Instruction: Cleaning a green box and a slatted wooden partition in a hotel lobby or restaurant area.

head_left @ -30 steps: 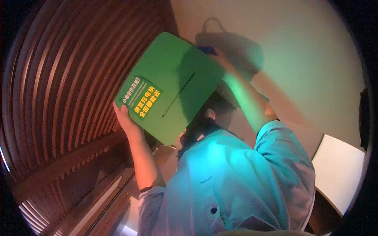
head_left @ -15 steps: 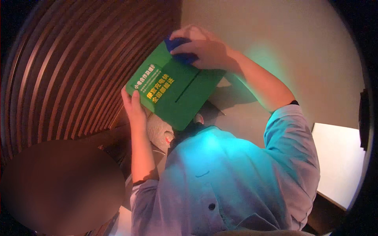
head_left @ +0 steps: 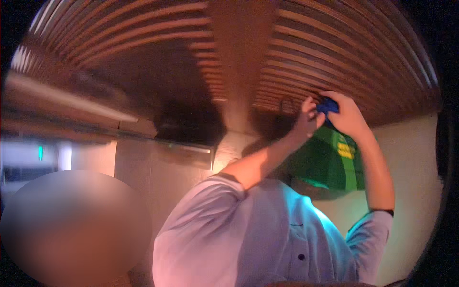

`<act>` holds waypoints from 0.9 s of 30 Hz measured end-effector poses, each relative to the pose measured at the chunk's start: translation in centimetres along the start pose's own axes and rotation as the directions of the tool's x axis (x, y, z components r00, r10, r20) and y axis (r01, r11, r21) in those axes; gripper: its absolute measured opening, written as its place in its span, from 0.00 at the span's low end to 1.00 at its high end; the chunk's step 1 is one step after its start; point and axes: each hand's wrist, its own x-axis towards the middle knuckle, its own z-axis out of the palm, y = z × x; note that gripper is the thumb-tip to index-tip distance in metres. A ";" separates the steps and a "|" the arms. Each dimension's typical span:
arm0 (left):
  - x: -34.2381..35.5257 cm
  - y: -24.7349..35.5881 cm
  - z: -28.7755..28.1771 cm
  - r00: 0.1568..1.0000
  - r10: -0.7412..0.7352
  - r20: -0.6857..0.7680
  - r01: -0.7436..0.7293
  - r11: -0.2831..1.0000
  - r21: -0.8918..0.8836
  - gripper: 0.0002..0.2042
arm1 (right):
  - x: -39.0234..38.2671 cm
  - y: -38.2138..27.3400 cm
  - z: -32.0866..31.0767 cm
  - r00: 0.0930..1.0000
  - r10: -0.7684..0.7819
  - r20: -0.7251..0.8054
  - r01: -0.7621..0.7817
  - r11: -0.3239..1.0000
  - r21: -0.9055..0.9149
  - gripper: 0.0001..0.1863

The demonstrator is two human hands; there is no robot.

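I see: R hand (head_left: 348, 115) closed on crumpled dark-blue cloth (head_left: 328, 106) | L hand (head_left: 307, 122) half-curled nr it, grip: can't tell | green, yellow-lettered box (head_left: 322, 155) in view below both

Left fingers (head_left: 310, 104) off the edge of the green box (head_left: 321, 155); now just beside the blue cloth (head_left: 328, 105) in the right fingers (head_left: 340, 98). Box now below both. View swung: brown slatted wall (head_left: 325, 50) now spans above the fingers.

Cloth (head_left: 328, 104) — deep blue; box (head_left: 318, 158) — green, yellow lettering; slatted wall (head_left: 330, 57) — reddish-brown stripes.
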 end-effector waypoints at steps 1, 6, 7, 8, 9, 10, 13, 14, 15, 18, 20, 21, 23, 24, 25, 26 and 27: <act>0.4 2.1 -2.7 0.943 0.147 0.297 -0.193 0.973 0.130 0.24 | 1.1 -2.0 0.9 1.000 0.028 0.013 -0.029 0.992 0.119 0.21; -4.0 5.1 -1.9 0.934 -0.064 0.352 0.103 0.990 -0.093 0.28 | -1.6 -0.1 3.5 0.975 0.146 0.165 -0.189 0.938 0.291 0.33; -3.9 5.8 -2.0 0.927 -0.014 0.374 0.037 0.998 -0.054 0.26 | -1.5 0.2 4.0 0.990 0.116 0.086 -0.137 0.943 0.304 0.35; -3.7 6.5 -2.0 0.922 -0.010 0.387 0.032 0.998 -0.050 0.26 | -1.4 0.4 4.2 0.996 0.089 0.005 -0.086 0.946 0.313 0.36; -3.8 7.1 -1.7 0.930 -0.024 0.367 0.013 0.999 0.033 0.24 | -1.7 -0.2 3.4 0.996 0.085 0.006 -0.083 0.954 0.287 0.38; -4.2 7.1 -1.5 0.944 -0.032 0.328 -0.007 0.993 0.119 0.22 | -2.3 -0.3 3.0 0.996 0.085 0.009 -0.084 0.954 0.288 0.38; -3.4 6.8 -0.8 0.976 -0.001 0.219 -0.030 0.990 0.139 0.23 | -4.9 -0.4 1.4 0.987 0.098 -0.124 -0.099 0.995 0.002 0.40; -2.9 6.4 -0.7 0.982 -0.033 0.188 0.005 0.989 0.145 0.23 | -6.2 -0.5 0.8 0.986 0.111 -0.121 -0.112 0.994 0.000 0.40; -2.1 6.0 -0.1 0.974 -0.168 0.153 0.171 0.985 -0.003 0.22 | -7.9 -0.6 -0.2 0.980 0.152 -0.125 -0.158 0.987 -0.043 0.40; 0.1 3.0 -6.3 0.982 -0.151 0.116 0.104 0.936 0.337 0.22 | -10.7 -3.1 0.5 0.972 0.188 -0.139 -0.208 0.967 -0.146 0.41; 0.5 -0.1 -4.8 0.951 -0.260 0.166 0.213 0.943 0.257 0.22 | -14.5 -2.7 0.3 0.945 0.273 -0.180 -0.316 0.904 -0.287 0.41; 1.5 -1.6 -5.0 0.962 -0.204 0.181 0.138 0.937 0.322 0.22 | -15.8 -3.2 0.4 0.925 0.313 -0.216 -0.369 0.876 -0.311 0.41; 3.2 -3.3 -9.2 0.977 -0.134 0.167 0.015 0.820 0.573 0.20 | -17.3 -4.0 3.3 0.872 0.413 -0.263 -0.474 0.845 -0.245 0.39; 4.2 -4.2 -9.7 0.976 -0.123 0.180 -0.038 0.717 0.696 0.20 | -17.8 -4.7 3.8 0.842 0.462 -0.280 -0.528 0.811 -0.251 0.39; 4.1 -5.4 -9.9 0.964 -0.126 0.235 -0.067 0.737 0.672 0.22 | -18.7 -4.4 4.8 0.782 0.525 -0.336 -0.608 0.762 -0.224 0.39; 3.9 -6.8 -8.9 0.946 -0.123 0.299 -0.096 0.775 0.624 0.24 | -19.9 -4.0 4.7 0.712 0.576 -0.401 -0.684 0.697 -0.216 0.38; 4.6 -7.4 -8.4 0.922 -0.076 0.379 -0.158 0.821 0.549 0.25 | -20.7 -3.7 4.9 0.688 0.579 -0.437 -0.698 0.693 -0.182 0.37</act>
